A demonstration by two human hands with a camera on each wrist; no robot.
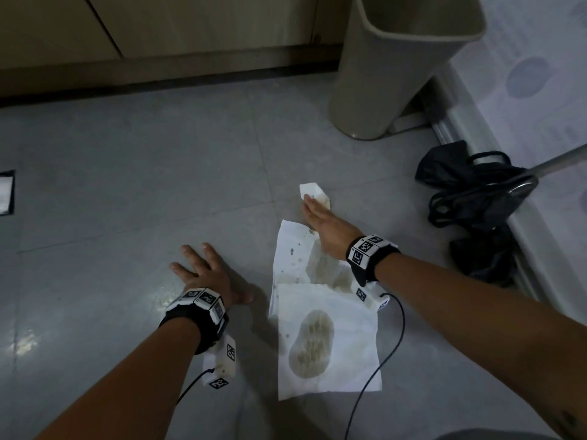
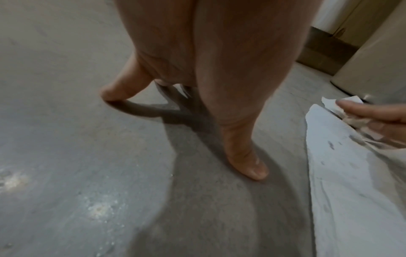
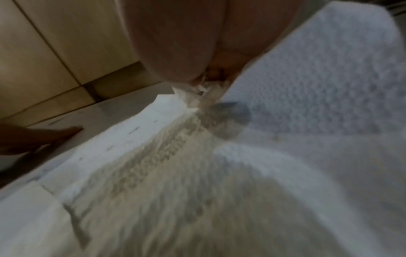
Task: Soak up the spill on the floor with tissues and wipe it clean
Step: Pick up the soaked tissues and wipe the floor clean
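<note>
Pressing flat on the far end of the white, stained paper tissues, the right hand lies with fingers straight and together; whether the thumb pinches paper underneath I cannot tell. The tissues lie on the grey tiled floor in a strip whose long axis runs from near to far: a near sheet with an oval brown soak patch, a middle sheet with a wet streak, and a small crumpled piece under the fingertips at the far end. So the soaked paper stretches back from the right hand toward the person, and any wiping pull would likely run along that line. The left hand rests spread on bare floor just left of the strip, fingers apart, gripping nothing; it is nearer the near sheet, though it seems to be bracing.

The head view alone gives the whole layout, plus the beige plastic waste bin far right, beyond the strip. The left wrist view adds that the left fingers touch the floor by their tips only. The right wrist view shows bunched, wet paper directly under the right palm.
</note>
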